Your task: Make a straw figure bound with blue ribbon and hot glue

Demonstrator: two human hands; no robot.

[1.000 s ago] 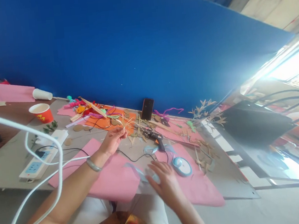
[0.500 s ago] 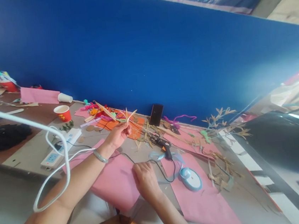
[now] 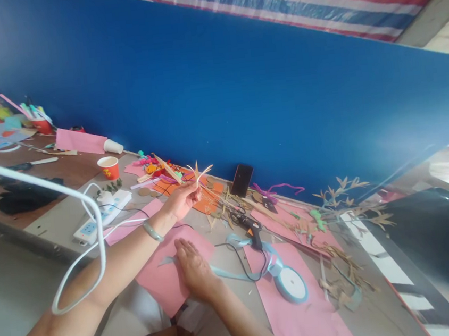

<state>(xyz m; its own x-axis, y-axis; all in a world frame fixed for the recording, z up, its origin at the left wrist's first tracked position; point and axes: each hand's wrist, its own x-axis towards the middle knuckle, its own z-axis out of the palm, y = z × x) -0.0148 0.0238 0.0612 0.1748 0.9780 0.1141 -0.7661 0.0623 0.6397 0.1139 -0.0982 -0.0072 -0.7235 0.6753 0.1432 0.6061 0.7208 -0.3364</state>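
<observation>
from where i stand, the left hand [image 3: 185, 200] has hardly changed what it does: it is up over the counter [image 3: 376, 288], its grip narrow, finger and thumb pinching a sprig [image 3: 198, 173] whose pale, pointed leaves fan upward. the sprig is clear of the surface, in front of the orange sheet [image 3: 204, 205].

it's the right hand [image 3: 194, 264] that has moved. half a second ago it was at the edge of the near pink sheet [image 3: 160, 284]; now it has come further left, over that sheet, below the other wrist. its grip looks narrow, closed on the ribbon [image 3: 233, 275]: a short, blurred end pokes out on the left, and the rest runs back rightward to the roll [image 3: 292, 284], which lies on the second pink sheet [image 3: 304, 320]. how the fingertips close on it is hidden from me.

so, as i judge it, there is now a longer free run of ribbon between hand and roll, and its end is nearer the left hand, though sprig and ribbon are well apart. the glue gun [image 3: 253, 229] lies beyond the ribbon, no hand touching it, its dark cord looping close by.
</observation>
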